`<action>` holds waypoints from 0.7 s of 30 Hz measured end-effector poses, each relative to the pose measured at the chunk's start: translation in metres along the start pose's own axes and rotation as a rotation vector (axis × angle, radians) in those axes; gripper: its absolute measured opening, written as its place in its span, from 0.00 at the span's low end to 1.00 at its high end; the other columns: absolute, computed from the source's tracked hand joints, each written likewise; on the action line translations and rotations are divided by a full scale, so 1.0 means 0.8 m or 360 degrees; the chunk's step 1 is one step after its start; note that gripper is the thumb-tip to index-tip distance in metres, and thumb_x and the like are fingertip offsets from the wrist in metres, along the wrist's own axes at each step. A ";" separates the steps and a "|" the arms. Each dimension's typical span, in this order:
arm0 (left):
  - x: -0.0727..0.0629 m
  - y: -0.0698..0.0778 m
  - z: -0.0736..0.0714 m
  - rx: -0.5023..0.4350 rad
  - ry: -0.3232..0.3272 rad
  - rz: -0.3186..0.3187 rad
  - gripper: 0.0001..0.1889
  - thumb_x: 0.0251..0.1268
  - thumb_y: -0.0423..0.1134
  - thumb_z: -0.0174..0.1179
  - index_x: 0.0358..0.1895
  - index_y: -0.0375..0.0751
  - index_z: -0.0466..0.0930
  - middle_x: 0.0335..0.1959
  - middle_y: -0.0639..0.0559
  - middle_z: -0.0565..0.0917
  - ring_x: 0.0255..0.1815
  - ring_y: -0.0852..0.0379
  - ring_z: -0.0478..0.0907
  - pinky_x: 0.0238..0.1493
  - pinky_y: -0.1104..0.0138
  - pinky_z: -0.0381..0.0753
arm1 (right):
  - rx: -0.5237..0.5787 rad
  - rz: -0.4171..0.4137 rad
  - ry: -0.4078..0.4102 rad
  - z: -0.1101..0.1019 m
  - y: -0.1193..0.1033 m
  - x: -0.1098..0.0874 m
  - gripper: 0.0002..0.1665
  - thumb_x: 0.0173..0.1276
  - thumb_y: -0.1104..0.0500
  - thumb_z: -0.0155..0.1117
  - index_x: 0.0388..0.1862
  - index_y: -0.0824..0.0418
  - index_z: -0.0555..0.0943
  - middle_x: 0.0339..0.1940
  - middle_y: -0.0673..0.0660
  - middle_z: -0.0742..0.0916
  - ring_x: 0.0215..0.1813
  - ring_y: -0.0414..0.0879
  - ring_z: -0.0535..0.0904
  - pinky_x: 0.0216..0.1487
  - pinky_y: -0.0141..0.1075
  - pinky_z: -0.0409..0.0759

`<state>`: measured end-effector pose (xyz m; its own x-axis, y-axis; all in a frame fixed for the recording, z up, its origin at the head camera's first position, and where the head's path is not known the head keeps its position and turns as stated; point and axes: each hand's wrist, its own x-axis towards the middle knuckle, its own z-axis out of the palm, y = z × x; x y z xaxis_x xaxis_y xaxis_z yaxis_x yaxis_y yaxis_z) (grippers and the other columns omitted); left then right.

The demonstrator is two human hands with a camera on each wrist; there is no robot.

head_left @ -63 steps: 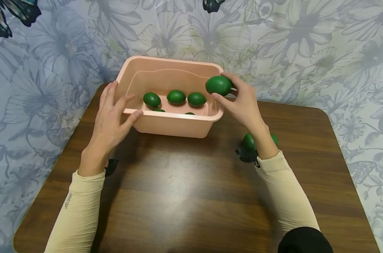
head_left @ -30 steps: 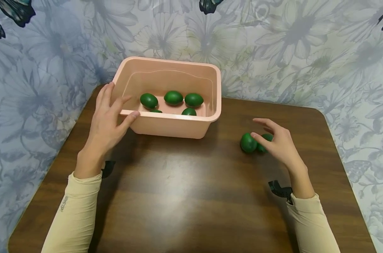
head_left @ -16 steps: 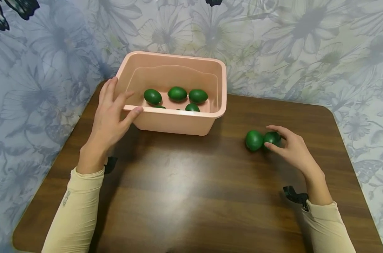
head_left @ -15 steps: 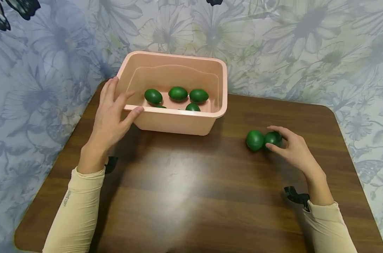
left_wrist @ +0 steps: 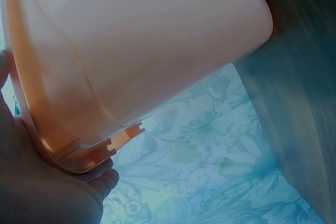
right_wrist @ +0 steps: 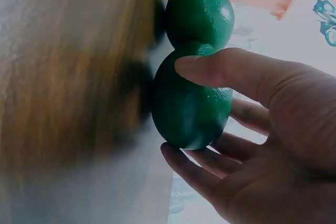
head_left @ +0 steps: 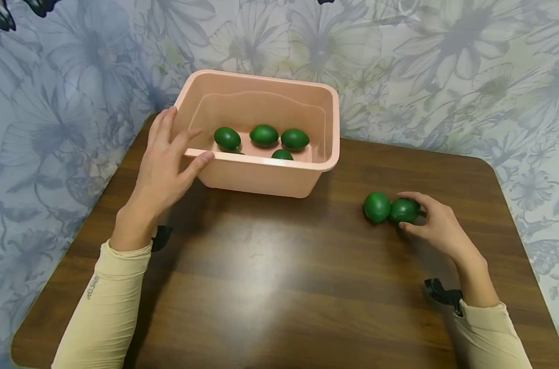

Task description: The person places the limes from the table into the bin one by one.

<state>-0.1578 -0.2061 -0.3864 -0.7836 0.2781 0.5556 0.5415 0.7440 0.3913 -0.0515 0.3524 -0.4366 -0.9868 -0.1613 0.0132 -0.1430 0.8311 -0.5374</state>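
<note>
My left hand (head_left: 159, 179) grips the left end of a pink plastic tub (head_left: 261, 178), thumb over the front rim and fingers at the side. In the left wrist view the hand wraps the rim (left_wrist: 58, 162). My right hand (head_left: 440, 228) pinches a dark green oval fruit (head_left: 404, 210), like an avocado or lime, between thumb and fingers, low at the tabletop. In the right wrist view the thumb (right_wrist: 210, 68) presses one side of that fruit (right_wrist: 186, 108). A second green fruit (head_left: 376, 207) sits against it on the left.
Several similar green fruits (head_left: 263, 135) lie inside the tub, some partly hidden behind its front wall. The brown wooden table (head_left: 256, 287) has rounded corners and meets a floral-patterned backdrop (head_left: 427, 66) at the back.
My right hand has let go of one green fruit in the tub, moved right and down to the table, and taken hold of another. The left hand stays on the tub.
</note>
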 end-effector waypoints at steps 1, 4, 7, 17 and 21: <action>0.001 0.001 -0.001 0.0000 -0.0006 -0.0005 0.38 0.75 0.69 0.55 0.69 0.39 0.80 0.85 0.36 0.56 0.88 0.42 0.44 0.77 0.33 0.59 | -0.0009 0.0008 -0.0001 0.000 0.000 0.000 0.42 0.63 0.63 0.80 0.75 0.58 0.74 0.68 0.72 0.80 0.62 0.76 0.80 0.53 0.67 0.80; 0.000 0.001 -0.003 0.0005 -0.0016 -0.0014 0.38 0.75 0.69 0.55 0.69 0.40 0.79 0.85 0.36 0.56 0.88 0.43 0.44 0.77 0.34 0.59 | -0.0045 0.0012 0.0014 0.000 0.001 0.001 0.42 0.62 0.64 0.81 0.74 0.57 0.75 0.65 0.72 0.82 0.61 0.76 0.81 0.51 0.66 0.81; -0.001 0.001 -0.003 0.0014 -0.0022 -0.0020 0.38 0.75 0.69 0.55 0.69 0.40 0.79 0.86 0.37 0.55 0.88 0.43 0.44 0.77 0.34 0.59 | -0.0080 0.0017 0.0025 0.000 0.002 0.001 0.40 0.61 0.62 0.82 0.72 0.57 0.76 0.63 0.73 0.83 0.59 0.75 0.82 0.49 0.65 0.81; 0.005 0.003 -0.003 0.0033 -0.0042 -0.0011 0.35 0.75 0.66 0.57 0.70 0.41 0.79 0.86 0.37 0.55 0.88 0.44 0.44 0.78 0.35 0.59 | -0.0067 0.0053 0.0163 -0.009 0.008 -0.004 0.38 0.60 0.57 0.84 0.68 0.58 0.79 0.60 0.72 0.84 0.54 0.76 0.85 0.38 0.33 0.80; 0.003 0.000 -0.005 0.0051 -0.0047 -0.0019 0.35 0.75 0.65 0.57 0.70 0.40 0.79 0.85 0.37 0.56 0.88 0.43 0.44 0.79 0.36 0.59 | -0.0052 0.0023 0.0228 -0.014 0.005 0.001 0.39 0.59 0.60 0.83 0.68 0.61 0.78 0.61 0.73 0.83 0.53 0.78 0.84 0.37 0.23 0.76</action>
<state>-0.1589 -0.2078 -0.3824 -0.7990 0.2865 0.5286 0.5222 0.7665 0.3739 -0.0534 0.3617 -0.4291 -0.9892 -0.0734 0.1269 -0.1286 0.8500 -0.5109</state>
